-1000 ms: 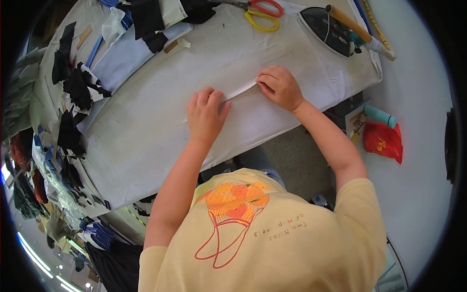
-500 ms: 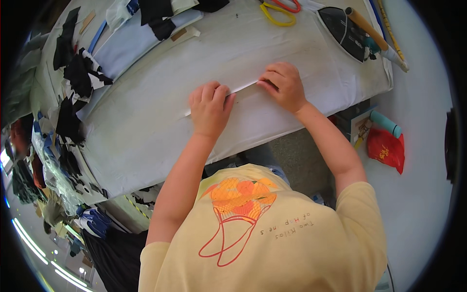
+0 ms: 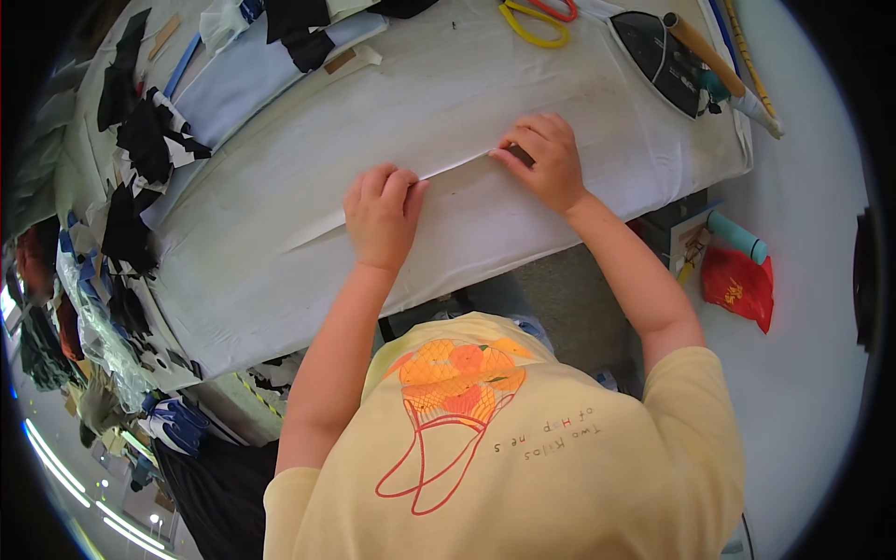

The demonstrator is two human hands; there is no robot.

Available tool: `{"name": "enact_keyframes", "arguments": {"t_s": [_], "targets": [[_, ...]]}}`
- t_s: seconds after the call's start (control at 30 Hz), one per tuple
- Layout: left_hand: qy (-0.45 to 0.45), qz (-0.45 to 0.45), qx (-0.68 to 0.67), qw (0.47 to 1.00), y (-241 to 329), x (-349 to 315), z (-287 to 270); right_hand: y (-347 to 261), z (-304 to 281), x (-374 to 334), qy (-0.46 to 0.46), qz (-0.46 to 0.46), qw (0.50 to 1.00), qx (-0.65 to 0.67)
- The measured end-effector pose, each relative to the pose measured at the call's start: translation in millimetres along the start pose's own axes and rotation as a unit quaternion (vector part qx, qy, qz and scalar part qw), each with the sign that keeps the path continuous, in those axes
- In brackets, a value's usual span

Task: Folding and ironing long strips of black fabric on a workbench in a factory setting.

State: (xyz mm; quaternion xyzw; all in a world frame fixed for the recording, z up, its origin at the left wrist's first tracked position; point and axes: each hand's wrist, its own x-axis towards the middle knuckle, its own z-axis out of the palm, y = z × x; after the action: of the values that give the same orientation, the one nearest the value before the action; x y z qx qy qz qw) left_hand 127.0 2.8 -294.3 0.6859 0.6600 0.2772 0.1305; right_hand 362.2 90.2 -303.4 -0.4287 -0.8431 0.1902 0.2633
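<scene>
A narrow white strip [image 3: 455, 168], cloth or paper I cannot tell, stretches between my two hands over the white-covered table [image 3: 252, 299]. My left hand [image 3: 381, 217] is closed on it, thumb and fingers together, low over the cover. From under that hand a thin end of the strip runs left and toward me. My right hand [image 3: 549, 163] pinches the strip's other end between thumb and forefinger, the remaining fingers curled. The fingertips partly hide where each hand grips it.
An iron [image 3: 658, 61] with a wooden handle lies at the far right, near yellow-handled scissors [image 3: 537, 26]. Black fabric scraps [image 3: 145, 140] and a pale blue piece [image 3: 243, 79] cover the far left. A red bag [image 3: 739, 285] and a teal bottle [image 3: 737, 235] are beyond the right edge.
My left hand has slid left along the strip, and more of its end shows beyond that hand. My right hand has shifted slightly left and away from me, still pinching.
</scene>
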Motion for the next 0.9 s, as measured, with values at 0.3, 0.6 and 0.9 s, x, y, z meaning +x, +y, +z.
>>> {"name": "enact_keyframes", "arguments": {"t_s": [0.3,0.6,0.9], "targets": [[-0.049,-0.098,-0.014,0.994,8,12,-8,-2,3,3,0.019,0.075,0.997,-0.011],[-0.054,-0.136,-0.009,0.989,7,17,-8,-3,4,3,0.018,0.088,0.996,-0.008],[-0.061,-0.130,0.006,0.990,7,18,-9,-3,-1,4,-0.005,0.084,0.996,-0.001]]}}
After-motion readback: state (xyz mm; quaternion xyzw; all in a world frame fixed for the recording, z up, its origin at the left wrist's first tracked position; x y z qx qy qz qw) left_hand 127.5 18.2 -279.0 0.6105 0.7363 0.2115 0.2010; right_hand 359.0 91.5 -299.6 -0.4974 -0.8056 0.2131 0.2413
